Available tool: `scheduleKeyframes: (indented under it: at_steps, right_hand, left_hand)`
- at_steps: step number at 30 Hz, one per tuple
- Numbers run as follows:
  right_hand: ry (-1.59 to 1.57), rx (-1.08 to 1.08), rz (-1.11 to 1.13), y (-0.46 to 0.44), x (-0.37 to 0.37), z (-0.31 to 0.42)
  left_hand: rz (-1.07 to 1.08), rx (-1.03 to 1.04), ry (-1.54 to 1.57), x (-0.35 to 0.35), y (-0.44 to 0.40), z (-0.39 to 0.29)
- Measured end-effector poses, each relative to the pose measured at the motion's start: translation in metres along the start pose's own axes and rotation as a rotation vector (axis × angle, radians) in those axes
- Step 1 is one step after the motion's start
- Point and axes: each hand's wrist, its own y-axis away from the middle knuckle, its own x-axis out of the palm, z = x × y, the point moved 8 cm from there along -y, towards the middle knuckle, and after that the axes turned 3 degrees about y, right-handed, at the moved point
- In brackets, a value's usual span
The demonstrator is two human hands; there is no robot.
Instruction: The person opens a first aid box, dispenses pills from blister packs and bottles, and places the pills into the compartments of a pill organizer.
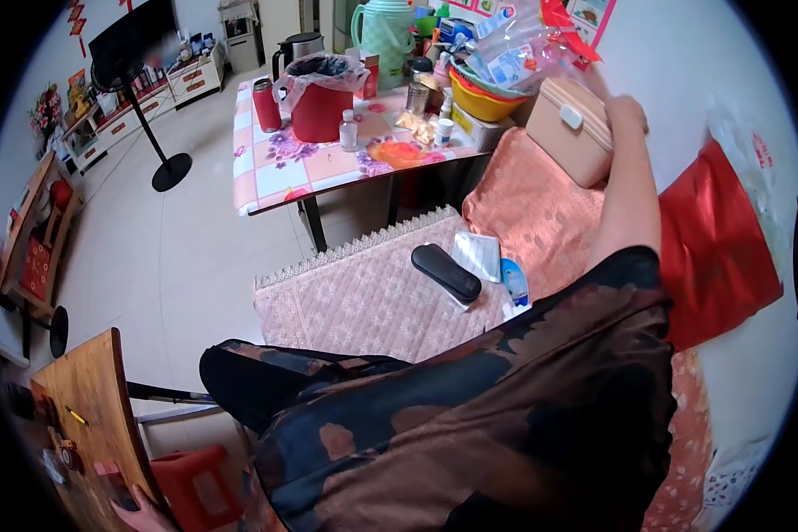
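Note:
At the upper right, my right hand [626,115] is closed at the side of a tilted beige box [569,129] with a white latch; some of its fingers are hidden. The box rests on an orange patterned cloth [541,213]. At the bottom left, my left hand [144,514] is partly in view at the edge of a wooden table [97,390], its fingers closed round something dark and hard to make out. On the pink quilted cover [355,293] lie a black case [446,272], a white packet [479,255] and a blue-and-white item [514,282].
Behind stands a table with a flowered cloth [270,182], bearing a lined red bin [321,111], a green jug [383,40] and a yellow basin [483,99]. A red bag [718,248] is at the right. A red stool [199,483] stands by the wooden table.

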Motion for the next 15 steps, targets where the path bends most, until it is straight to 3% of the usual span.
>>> scheduleKeyframes:
  at_steps: [3,6,7,9,10,12,13,15]
  right_hand:
    - [0.158,0.044,0.254,-0.072,0.070,-0.033]
    - [0.112,-0.023,0.261,-0.116,0.106,-0.040]
    - [0.112,-0.031,0.260,-0.097,0.092,-0.031]
    - [0.043,0.156,-0.013,-0.016,0.016,-0.027]
    - [0.041,0.146,-0.014,-0.010,0.013,-0.027]
    - [0.103,0.165,-0.246,-0.002,-0.008,-0.026]
    - [0.105,0.162,-0.245,-0.013,-0.007,-0.029]
    - [-0.018,-0.092,-0.120,-0.049,0.003,-0.024]
  left_hand:
    - [-0.109,0.023,-0.116,0.013,0.000,0.035]
    - [-0.100,0.035,-0.105,0.011,0.000,0.029]
    - [-0.100,0.028,-0.110,0.007,-0.002,0.025]
    - [0.028,-0.016,0.030,0.009,-0.004,0.020]
    - [0.027,-0.024,0.025,0.009,-0.003,0.019]
    - [-0.043,0.042,-0.069,0.005,-0.002,0.013]
    - [-0.040,0.041,-0.072,0.018,-0.007,0.040]
    - [0.057,-0.026,-0.178,0.059,-0.023,0.121]
